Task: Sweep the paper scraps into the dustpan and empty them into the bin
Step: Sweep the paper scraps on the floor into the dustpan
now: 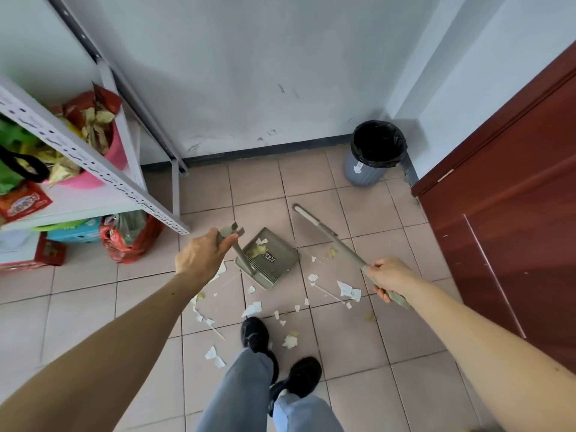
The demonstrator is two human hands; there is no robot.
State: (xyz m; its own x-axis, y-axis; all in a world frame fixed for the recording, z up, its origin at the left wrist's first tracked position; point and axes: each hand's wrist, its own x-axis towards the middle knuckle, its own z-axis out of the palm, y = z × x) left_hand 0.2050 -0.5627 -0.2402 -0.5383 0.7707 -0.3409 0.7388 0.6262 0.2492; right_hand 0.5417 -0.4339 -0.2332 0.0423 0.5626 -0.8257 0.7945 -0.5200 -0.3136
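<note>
- While both arms reach forward over the tiled floor (358,338), a pale wall (249,57) closes the far side and a dark red wooden door (514,198) fills the right edge, cut off by the frame.
- At the left stands one grey metal shelf unit (103,179), only partly in view; on it sit a pink tub (115,154) stuffed with wrappers, a green bag and a red packet, their details hard to make out.
- Under the shelf, on the floor, lie a red plastic bag (131,238) and boxes, partly hidden by the shelf edge.
- One grey bin (371,154) with a black liner stands in the far right corner, well apart from the scraps, with open tiles between them.
- Two legs in grey trousers end in two black shoes (258,335) at the near middle; the left shoe stands among the scraps.
- One dustpan (271,260) rests on the floor at the centre, a few scraps already inside it.
- The left hand (199,257) is clenched around the top of the dustpan's upright handle (232,235).
- The right hand (389,275) has its fingers wrapped around the broom handle (339,244), which slants far and left; the broom head at the pole's far end is hard to make out.
- Paper scraps (349,289), too many and too small to count surely, lie scattered near, left and right of the dustpan, with a couple of thin sticks among them.
</note>
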